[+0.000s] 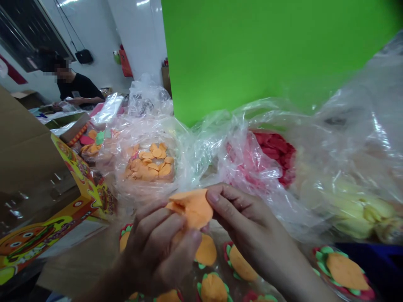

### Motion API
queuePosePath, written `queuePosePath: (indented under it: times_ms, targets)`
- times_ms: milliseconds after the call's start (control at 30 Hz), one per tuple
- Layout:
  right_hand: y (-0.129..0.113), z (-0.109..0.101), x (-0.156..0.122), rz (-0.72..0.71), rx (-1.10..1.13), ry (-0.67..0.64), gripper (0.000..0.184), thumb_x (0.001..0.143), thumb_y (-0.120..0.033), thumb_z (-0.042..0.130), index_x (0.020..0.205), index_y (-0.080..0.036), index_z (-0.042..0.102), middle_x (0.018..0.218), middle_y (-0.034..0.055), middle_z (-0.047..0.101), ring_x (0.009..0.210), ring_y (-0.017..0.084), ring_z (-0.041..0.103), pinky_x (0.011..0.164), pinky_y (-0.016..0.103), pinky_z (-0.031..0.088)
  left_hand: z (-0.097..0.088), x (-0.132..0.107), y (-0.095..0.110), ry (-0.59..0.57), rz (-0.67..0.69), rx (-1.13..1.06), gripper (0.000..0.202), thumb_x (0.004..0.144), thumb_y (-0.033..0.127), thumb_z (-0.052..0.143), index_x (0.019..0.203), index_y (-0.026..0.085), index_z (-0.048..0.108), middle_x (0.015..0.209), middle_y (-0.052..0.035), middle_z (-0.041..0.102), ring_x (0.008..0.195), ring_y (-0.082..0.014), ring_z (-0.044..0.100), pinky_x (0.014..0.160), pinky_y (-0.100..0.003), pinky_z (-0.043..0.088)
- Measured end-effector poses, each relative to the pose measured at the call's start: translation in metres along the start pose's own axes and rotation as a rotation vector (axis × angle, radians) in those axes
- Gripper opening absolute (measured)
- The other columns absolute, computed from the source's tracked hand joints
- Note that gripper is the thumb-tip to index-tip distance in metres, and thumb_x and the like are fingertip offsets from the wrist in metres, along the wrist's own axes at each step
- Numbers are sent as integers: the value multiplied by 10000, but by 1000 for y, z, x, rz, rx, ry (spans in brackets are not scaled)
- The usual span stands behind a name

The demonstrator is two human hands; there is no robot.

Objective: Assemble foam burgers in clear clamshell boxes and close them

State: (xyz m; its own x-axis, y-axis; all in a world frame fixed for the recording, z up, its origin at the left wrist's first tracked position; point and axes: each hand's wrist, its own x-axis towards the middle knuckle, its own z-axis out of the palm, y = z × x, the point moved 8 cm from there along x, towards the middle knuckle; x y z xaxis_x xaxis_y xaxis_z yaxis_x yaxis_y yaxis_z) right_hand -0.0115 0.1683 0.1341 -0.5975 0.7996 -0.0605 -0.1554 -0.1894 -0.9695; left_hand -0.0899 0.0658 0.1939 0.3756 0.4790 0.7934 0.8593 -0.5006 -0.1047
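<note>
Both hands meet over the work surface on a thin orange round piece (197, 209), soft-looking and partly folded at its left side. My left hand (157, 243) has its fingers curled round the left part of it. With thumb and forefinger, my right hand (239, 214) pinches its upper right edge. Below the hands lie several layered stacks, each with an orange round (214, 287) on top and green and red edges showing underneath. One more layered stack (344, 270) sits at the lower right. The left forearm and hand hide some of these stacks.
Clear plastic bags hold orange pieces (154, 161), red pieces (277, 151) and yellow pieces (359, 214). A printed cardboard box (78, 201) stands at left, a green panel (277, 54) behind. Another person (80, 88) sits at the far left.
</note>
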Motion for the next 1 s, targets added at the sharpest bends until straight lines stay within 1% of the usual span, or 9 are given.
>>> queuePosePath:
  times_ms: [133,300,367,433,500,600,733,833,1000]
  targets:
    - [8,-7,0,36,89,22,291,822,-446,576,706,-179,579,613,-29,581,584,80,531,573,200,428,1,-3,-12,-11,-203,-172,233,784,-10,538,911,182,577,978,-14,513,977,-117,522,930,-263,470]
    - [24,-12,40,183,320,127,217,840,-326,557,715,-152,589,585,-20,564,475,69,514,516,199,438,22,-29,-54,63,-988,-800,215,830,112,548,1001,241,525,826,30,655,686,-84,640,566,-159,529]
    - [27,-6,63,221,320,113,195,870,-275,509,739,-151,583,684,15,606,528,86,556,583,231,480,37,-39,-56,18,-1207,-1032,226,846,211,551,1071,231,538,792,15,679,657,-96,651,560,-178,531]
    - [25,-5,76,204,178,111,177,871,-294,514,777,-160,582,851,59,637,616,113,597,662,274,503,45,-40,-53,20,-1303,-1192,253,840,279,557,1082,205,561,833,-16,693,717,-121,666,622,-216,547]
    - [16,-9,72,110,-24,116,198,862,-349,529,815,-169,596,956,73,633,701,132,615,718,293,503,46,-39,-49,49,-1333,-1239,257,827,293,572,1064,196,572,861,-28,697,740,-131,670,648,-228,547]
    - [1,-17,32,-52,-135,48,273,854,-432,518,903,-183,618,912,49,639,767,134,617,740,283,500,50,-32,-39,52,-1303,-1221,199,829,271,576,1018,207,566,850,-12,695,740,-125,667,675,-235,543]
    - [-9,-55,-39,-120,-94,134,235,744,-343,669,921,-197,619,788,-3,633,729,113,596,658,231,494,78,-9,-9,-127,-1204,-1157,132,819,250,589,942,204,585,859,11,680,798,-118,648,717,-228,525]
    - [-8,-108,-89,-91,-110,353,195,724,-313,684,863,-187,630,727,-20,632,649,94,573,599,212,468,126,13,38,-417,-1099,-1291,230,811,236,591,1040,209,582,940,2,675,867,-130,636,756,-245,511]
    - [26,-190,-189,54,-171,706,287,688,-390,707,878,-185,640,812,19,688,699,125,609,648,246,490,202,16,153,-878,-972,-1608,454,785,98,547,1224,204,498,1050,-50,650,895,-151,638,779,-290,513]
